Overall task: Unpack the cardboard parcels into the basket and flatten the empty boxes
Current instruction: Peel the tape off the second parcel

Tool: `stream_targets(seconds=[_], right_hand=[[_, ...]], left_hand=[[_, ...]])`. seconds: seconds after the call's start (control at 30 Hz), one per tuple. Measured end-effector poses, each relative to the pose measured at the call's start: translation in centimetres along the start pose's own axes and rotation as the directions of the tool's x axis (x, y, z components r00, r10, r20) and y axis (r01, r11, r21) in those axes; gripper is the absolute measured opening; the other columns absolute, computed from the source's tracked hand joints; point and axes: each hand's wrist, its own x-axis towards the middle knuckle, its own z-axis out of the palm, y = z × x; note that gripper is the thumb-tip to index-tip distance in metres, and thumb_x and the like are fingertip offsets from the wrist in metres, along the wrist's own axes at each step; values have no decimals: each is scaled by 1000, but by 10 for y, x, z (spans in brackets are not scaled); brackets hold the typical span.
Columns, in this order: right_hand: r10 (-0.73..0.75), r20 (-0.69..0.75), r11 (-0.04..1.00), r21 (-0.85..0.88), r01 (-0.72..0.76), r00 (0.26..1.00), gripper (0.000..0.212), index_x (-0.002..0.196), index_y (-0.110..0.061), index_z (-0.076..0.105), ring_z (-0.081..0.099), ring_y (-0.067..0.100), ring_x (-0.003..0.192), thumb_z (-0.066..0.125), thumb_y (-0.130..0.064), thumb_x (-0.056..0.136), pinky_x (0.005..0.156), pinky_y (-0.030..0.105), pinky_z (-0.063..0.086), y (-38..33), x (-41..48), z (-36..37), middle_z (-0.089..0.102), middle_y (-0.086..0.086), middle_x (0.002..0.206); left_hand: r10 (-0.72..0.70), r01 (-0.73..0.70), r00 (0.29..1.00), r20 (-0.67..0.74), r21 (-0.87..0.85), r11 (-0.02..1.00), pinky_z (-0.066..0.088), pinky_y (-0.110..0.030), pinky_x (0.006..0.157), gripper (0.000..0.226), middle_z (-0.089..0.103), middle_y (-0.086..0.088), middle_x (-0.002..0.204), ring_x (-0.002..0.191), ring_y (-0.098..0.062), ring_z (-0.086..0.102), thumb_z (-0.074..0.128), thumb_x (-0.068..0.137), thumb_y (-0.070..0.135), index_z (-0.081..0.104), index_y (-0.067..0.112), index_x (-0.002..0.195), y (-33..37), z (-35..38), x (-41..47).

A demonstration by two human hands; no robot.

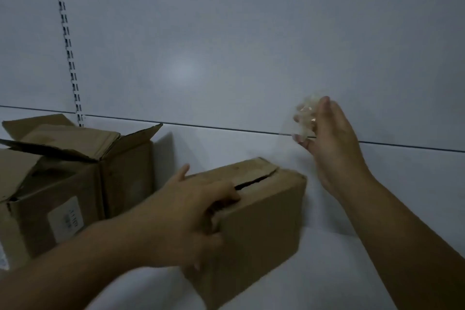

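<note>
A small brown cardboard box (261, 229) lies on the white shelf (377, 196), its top flaps closed with a dark slit along the seam. My left hand (198, 211) grips its near left end, fingers hooked over the top edge by the slit. Up and to the right of the box, my right hand (332, 141) is raised, holding a crumpled wad of clear tape (303, 118) between fingertips and thumb. No basket is in view.
Two larger cardboard boxes stand at the left: one with open flaps (120, 166) against the back panel, and one with a white label (50, 209) in front of it. A slotted shelf upright (66, 40) runs up the white back panel.
</note>
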Motion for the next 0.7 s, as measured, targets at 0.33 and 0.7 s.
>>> stream_targets(seconds=[0.33,0.7], right_hand=[[212,523,824,358,-439,825,45,93,-28,46,35,6,36,29,-69,86,31,13,27,-24,-7,0,64,3,68],[181,596,984,-107,-145,783,31,104,-25,46,32,6,38,41,-53,92,36,17,26,-25,-5,-15,53,0,64]], left_hand=[[-245,323,918,-311,230,918,32,-24,48,21,55,6,51,53,-5,50,40,69,32,57,25,59,-4,-39,32],[-359,360,893,271,48,932,21,-41,111,44,47,6,140,128,-17,41,21,97,53,45,36,130,57,10,82]])
